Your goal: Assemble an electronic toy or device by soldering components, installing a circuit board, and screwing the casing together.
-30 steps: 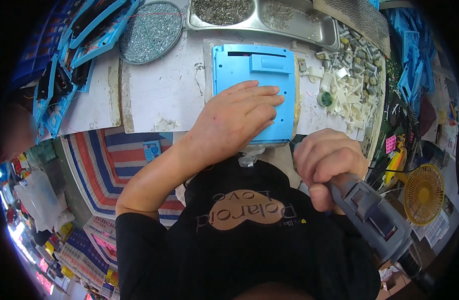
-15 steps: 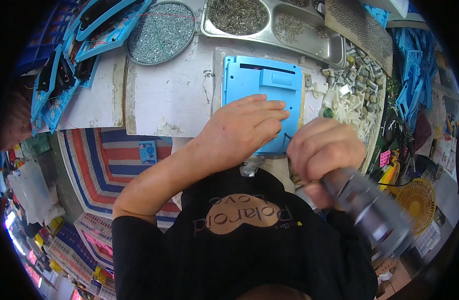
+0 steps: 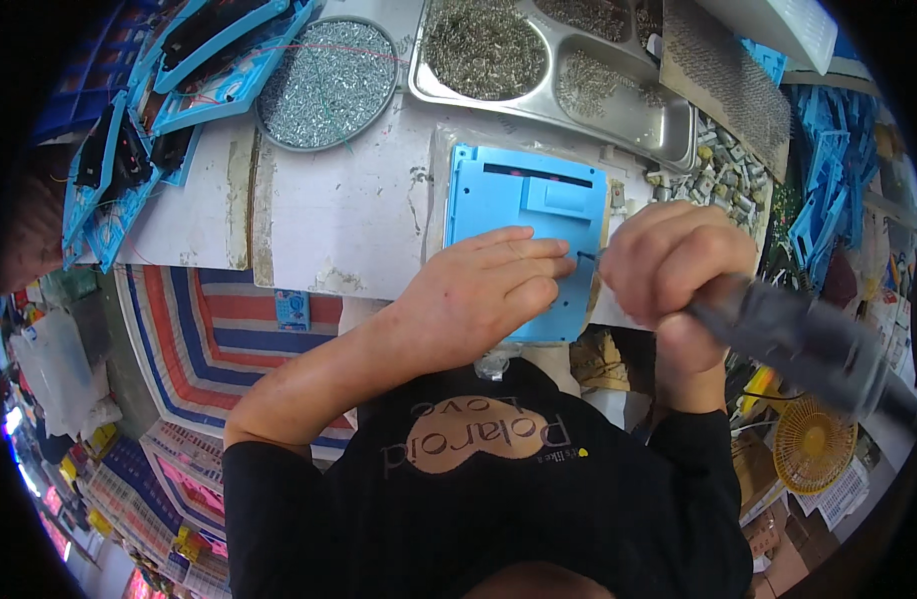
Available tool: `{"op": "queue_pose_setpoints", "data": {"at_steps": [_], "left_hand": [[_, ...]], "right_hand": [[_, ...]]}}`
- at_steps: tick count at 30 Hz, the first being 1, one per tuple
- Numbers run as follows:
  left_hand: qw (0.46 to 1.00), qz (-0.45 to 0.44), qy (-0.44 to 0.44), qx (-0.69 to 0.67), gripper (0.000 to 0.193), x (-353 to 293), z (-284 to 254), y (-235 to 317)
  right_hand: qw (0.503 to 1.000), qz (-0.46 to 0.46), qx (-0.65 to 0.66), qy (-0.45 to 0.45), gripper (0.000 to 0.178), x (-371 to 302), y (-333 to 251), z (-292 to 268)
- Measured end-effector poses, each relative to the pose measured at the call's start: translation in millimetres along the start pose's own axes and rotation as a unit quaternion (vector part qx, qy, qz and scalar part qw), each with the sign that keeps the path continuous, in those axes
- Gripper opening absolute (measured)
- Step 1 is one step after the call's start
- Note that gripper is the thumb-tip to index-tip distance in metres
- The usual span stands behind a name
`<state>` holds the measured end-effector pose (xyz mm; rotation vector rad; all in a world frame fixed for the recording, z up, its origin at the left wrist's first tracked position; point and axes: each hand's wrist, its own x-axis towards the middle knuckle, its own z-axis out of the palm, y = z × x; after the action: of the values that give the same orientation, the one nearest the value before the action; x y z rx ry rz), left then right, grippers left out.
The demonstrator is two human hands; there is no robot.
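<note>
A light-blue plastic panel (image 3: 508, 215) with a long dark slot near its far edge lies in front of me. My left hand (image 3: 493, 290) rests flat across its near half, fingers stretched out towards the right. In my right hand (image 3: 673, 270) is a dark electric screwdriver (image 3: 808, 339), gripped near its front end. Its body points away to the lower right and is blurred. The thin bit reaches the panel's right side, close to my left fingertips. Whether a screw sits under the bit is too small to tell.
Beyond the panel stand a round tray of silvery screws (image 3: 328, 85) and a metal compartment tray (image 3: 618, 130) with small parts. Small metal pieces (image 3: 723, 170) lie at the right. Blue housings with wires (image 3: 209, 100) are piled at the left; a yellow fan (image 3: 816, 444) is lower right.
My right hand and the screwdriver have moved up and to the right, and the bit now meets the panel further from me. My left hand stays on the panel.
</note>
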<state>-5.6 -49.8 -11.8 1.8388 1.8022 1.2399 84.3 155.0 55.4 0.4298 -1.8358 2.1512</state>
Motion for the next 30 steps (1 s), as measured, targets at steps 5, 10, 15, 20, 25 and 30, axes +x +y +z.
{"op": "queue_pose_setpoints", "data": {"at_steps": [5, 10, 15, 20, 25, 30], "left_hand": [[1.0, 0.001, -0.012, 0.009, 0.021, 0.3, 0.0, 1.4], [1.0, -0.003, -0.015, 0.018, 0.021, -0.2, -2.2, 2.3], [1.0, -0.003, -0.012, 0.012, 0.021, -0.1, -3.2, 2.5], [1.0, -0.012, -0.007, 0.008, 0.021, -1.3, 0.4, 1.8], [0.999, -0.02, 0.023, -0.021, 0.019, -5.3, 2.8, 3.0], [0.985, -0.071, 0.14, -0.071, 0.02, -8.7, -3.6, 5.0]], "right_hand": [[0.995, -0.043, -0.022, 0.083, 0.026, 26.0, 4.9, -25.5], [0.996, -0.017, -0.061, 0.063, 0.024, 34.0, 9.7, -22.7], [0.996, -0.01, -0.048, 0.07, 0.024, 34.2, 18.3, -24.3], [0.995, 0.002, -0.078, 0.054, 0.027, 36.7, 27.2, -19.7], [1.0, -0.002, -0.01, 0.011, 0.034, 39.1, 18.5, -37.3], [0.992, -0.071, 0.088, -0.046, 0.033, 40.7, -26.7, -13.4]]}}
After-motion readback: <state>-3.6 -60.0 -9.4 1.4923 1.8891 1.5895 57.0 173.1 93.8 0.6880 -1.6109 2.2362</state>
